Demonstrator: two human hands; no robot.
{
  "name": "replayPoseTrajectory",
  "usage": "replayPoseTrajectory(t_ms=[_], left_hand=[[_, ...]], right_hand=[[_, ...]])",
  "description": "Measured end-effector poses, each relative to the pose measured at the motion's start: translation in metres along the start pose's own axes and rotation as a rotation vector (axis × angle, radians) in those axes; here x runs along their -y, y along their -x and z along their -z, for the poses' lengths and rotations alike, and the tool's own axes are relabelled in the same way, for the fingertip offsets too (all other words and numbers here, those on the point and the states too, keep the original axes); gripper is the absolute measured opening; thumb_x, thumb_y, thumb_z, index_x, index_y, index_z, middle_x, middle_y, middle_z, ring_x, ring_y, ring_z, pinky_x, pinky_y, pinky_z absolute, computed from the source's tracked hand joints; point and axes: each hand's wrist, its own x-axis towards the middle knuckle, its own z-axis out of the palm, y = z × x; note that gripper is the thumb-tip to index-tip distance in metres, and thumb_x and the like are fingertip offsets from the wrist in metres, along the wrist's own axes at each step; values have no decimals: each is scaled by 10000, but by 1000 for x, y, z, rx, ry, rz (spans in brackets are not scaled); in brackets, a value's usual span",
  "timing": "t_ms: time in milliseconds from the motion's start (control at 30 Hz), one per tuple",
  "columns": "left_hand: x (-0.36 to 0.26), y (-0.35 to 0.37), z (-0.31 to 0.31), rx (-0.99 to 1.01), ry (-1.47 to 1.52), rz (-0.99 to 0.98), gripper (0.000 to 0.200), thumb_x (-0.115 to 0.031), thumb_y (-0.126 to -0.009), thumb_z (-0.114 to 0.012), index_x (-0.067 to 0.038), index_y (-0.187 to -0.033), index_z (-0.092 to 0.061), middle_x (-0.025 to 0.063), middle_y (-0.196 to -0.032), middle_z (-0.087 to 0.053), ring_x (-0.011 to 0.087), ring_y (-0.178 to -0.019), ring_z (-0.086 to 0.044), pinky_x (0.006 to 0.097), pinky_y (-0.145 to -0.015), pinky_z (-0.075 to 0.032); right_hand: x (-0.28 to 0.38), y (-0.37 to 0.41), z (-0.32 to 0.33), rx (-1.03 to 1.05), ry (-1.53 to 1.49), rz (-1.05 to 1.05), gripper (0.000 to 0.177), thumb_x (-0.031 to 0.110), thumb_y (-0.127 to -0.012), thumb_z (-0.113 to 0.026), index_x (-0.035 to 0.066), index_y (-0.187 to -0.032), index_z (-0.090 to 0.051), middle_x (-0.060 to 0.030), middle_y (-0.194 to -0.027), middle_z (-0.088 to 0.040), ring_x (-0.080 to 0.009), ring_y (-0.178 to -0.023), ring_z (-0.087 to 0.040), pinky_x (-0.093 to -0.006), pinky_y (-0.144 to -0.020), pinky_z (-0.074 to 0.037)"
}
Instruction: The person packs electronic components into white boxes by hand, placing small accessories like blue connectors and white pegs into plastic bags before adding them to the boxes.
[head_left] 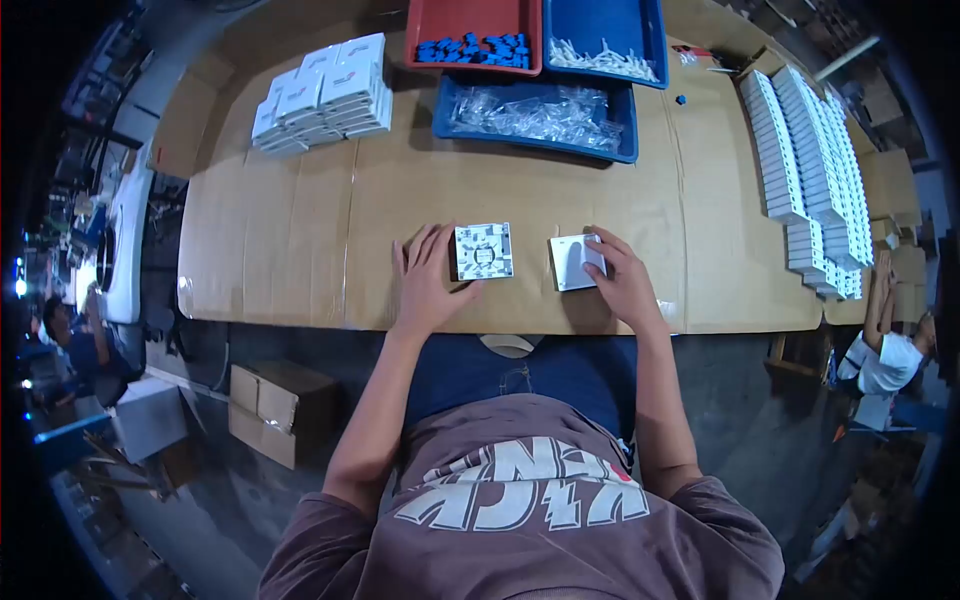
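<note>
A square white box (484, 251) with a grey printed or patterned upper face lies near the table's front edge. I cannot make out whether that pattern is print or contents. Along its left side rests my left hand (428, 280), fingers stretched and apart, with the thumb by the box's lower edge. To the right, a plain white square piece (573, 262), like a box lid, is tilted slightly. My right hand (625, 280) grips it at its right side, thumb on the near face and fingers at the upper right corner.
Cardboard covers the table (270, 240). Stacked white boxes (325, 90) stand back left, with long rows of boxes (810, 180) on the right. At the back are a red bin (475, 15) of blue parts, a blue bin (600, 20) of white pieces and another bin (535, 145) of clear bags.
</note>
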Motion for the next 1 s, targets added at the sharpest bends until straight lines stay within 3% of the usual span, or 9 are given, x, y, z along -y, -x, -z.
replayPoseTrajectory(t_ms=[67,100,333,433,633,667,800,933,1000], left_hand=[[-2,0,-3,-9,-37,-6,958,-484,-734,-829,-88,-1513,-434,118,-1490,-499,303,-1481,-346,667,-1213,-80],[-3,0,-4,-5,-53,-13,957,-490,-729,-830,-91,-1507,-442,113,-1484,-500,297,-1487,-339,679,-1210,-72],[-6,-1,-7,10,-112,-27,1013,-550,-741,-806,-65,-1532,-399,141,-1499,-468,299,-1483,-333,667,-1206,-91],[-7,-4,-5,1,-101,-32,1001,-568,-753,-790,-62,-1526,-404,140,-1502,-468,296,-1486,-327,661,-1209,-83],[-5,1,-1,-51,-20,-29,934,-485,-804,-795,-68,-1537,-392,135,-1479,-522,326,-1458,-389,633,-1220,-133],[-4,2,0,-59,6,-29,925,-453,-806,-806,-60,-1534,-391,120,-1451,-554,329,-1443,-412,625,-1225,-136],[5,4,-2,-105,153,-9,909,-455,-807,-797,-38,-1515,-409,131,-1445,-557,349,-1436,-420,625,-1237,-122],[8,5,-3,-179,196,-23,852,-409,-825,-788,-35,-1501,-430,159,-1432,-553,362,-1426,-424,612,-1233,-149],[10,4,-1,-225,217,-29,786,-356,-840,-783,-41,-1485,-461,169,-1428,-550,367,-1407,-441,586,-1224,-208]], right_hand=[[-7,1,6,-66,-117,-61,312,86,-913,-719,10,-1215,-696,-173,-1361,-627,-370,-1114,-671,-402,-958,-534],[-13,-5,13,-145,21,66,276,94,-929,-701,5,-1190,-700,-186,-1317,-652,-373,-1123,-667,-403,-956,-531],[-11,-88,45,-380,58,143,230,79,-938,-648,10,-1150,-703,-192,-1127,-715,-389,-1097,-653,-422,-958,-518],[-15,-142,40,-369,100,112,211,60,-923,-626,-8,-1103,-713,-189,-1127,-703,-394,-1078,-647,-438,-956,-517],[-68,-241,14,-270,665,301,183,65,-876,-582,-40,-925,-723,-210,-1176,-670,-386,-1143,-622,-452,-990,-518],[-73,-253,15,-140,803,312,193,76,-876,-564,-29,-900,-725,-223,-1171,-664,-387,-1152,-619,-462,-996,-520],[-65,-273,14,43,846,126,210,61,-878,-549,-33,-966,-715,-223,-1194,-657,-385,-1152,-623,-473,-992,-526],[-57,-270,18,-115,724,53,192,64,-898,-561,-32,-1009,-686,-204,-1145,-689,-396,-1081,-663,-501,-938,-542],[-47,-255,26,-207,635,198,181,87,-902,-578,-29,-995,-680,-207,-1117,-702,-412,-1057,-667,-515,-907,-540]])
